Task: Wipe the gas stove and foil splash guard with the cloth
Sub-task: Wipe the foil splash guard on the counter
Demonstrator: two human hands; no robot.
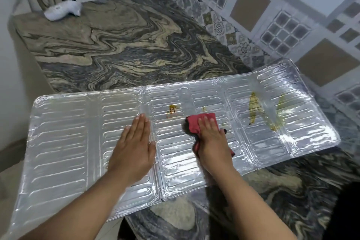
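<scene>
The silver foil splash guard (64, 142) lies unfolded flat across the marbled counter, its left end hanging over the counter's edge. My left hand (134, 148) presses flat on it near the middle fold, fingers straight. My right hand (212, 142) presses a red cloth (196, 122) onto the foil just right of centre, fingers laid flat over it. A brown stain (172, 111) sits just left of the cloth. Yellow smears (253, 107) and a greenish smear (278, 113) mark the right panels. No gas stove is in view.
The marbled stone counter (120, 45) stretches behind the guard to a patterned tiled wall (253, 9) on the right. A white crumpled object (62, 10) lies at the counter's far left corner by a white wall. Something dark (346, 210) shows at the lower right.
</scene>
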